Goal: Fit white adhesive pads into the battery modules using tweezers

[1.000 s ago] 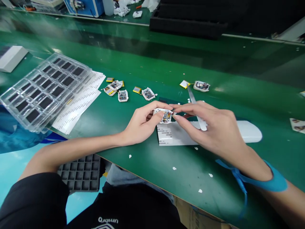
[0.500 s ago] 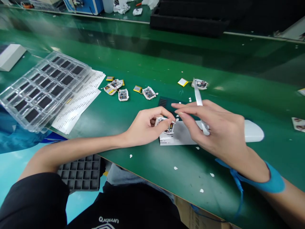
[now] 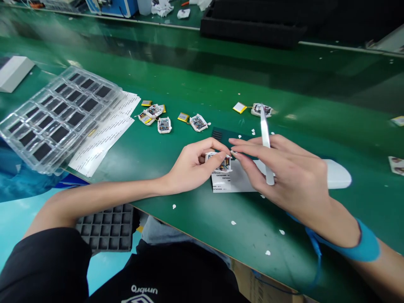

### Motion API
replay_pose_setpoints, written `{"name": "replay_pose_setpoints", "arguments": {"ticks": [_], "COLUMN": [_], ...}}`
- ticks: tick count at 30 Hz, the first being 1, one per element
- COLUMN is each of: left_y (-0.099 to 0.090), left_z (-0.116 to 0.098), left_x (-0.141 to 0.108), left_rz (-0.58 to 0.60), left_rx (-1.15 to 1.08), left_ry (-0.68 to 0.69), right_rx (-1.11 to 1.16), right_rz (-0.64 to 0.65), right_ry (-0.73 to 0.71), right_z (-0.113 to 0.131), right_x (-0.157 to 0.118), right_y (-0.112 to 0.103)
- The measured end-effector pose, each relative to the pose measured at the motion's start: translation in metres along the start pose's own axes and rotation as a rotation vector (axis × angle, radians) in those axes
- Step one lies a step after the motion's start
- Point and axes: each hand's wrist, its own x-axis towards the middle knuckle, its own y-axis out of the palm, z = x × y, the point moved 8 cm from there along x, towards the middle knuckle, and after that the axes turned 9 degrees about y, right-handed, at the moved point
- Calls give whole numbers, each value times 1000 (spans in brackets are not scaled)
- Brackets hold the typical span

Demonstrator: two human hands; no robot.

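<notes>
Circuit unit (image 3: 226, 164), thumb-clamped in left grip (image 3: 191, 167), right grip (image 3: 295, 179) just beside, holding tweezers (image 3: 265, 131)

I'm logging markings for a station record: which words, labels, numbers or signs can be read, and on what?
"umbro", upside down in this view: black shirt.
White strip: repeated print, too small to read.
White sheets: too small.
Cardboard: marks too faint.
</notes>
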Motion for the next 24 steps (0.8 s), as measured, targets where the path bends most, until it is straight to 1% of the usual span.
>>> {"name": "replay_pose_setpoints", "arguments": {"ticks": [4, 7, 9, 10, 13, 15, 19, 22, 24], "left_y": [-1, -3, -4, -4, -3, -2, -4, -4, -3], "left_z": [-2, -4, -5, -6, -3, -1, 3, 4, 3], "left_x": [1, 2, 1, 1, 0, 0, -1, -2, -2], "left_rz": [-15, -35, -41, -39, -22, -28, -69, -69, -60], "left_rx": [3, 31, 37, 36, 21, 12, 60, 104, 123], "left_ry": [-2, -11, -15, -20, -45, -49, -17, -14, -16], "right_rx": [-64, -159, -168, -152, -124, -154, -202, -221, -245], "right_rz": [-10, -93, -145, -152, -96, -74, -102, -102, -112], "right_ry": [-50, -54, -38, -44, -117, -172, -213, -232, -264], "right_z": [-7, -17, -22, -22, -14, -8, -4, 0, 6], "right_x": [-1, 0, 2, 2, 0, -4, -10, -10, -8], "right_y": [0, -5, -8, -8, 0, 6, 6, 4, 2]}}
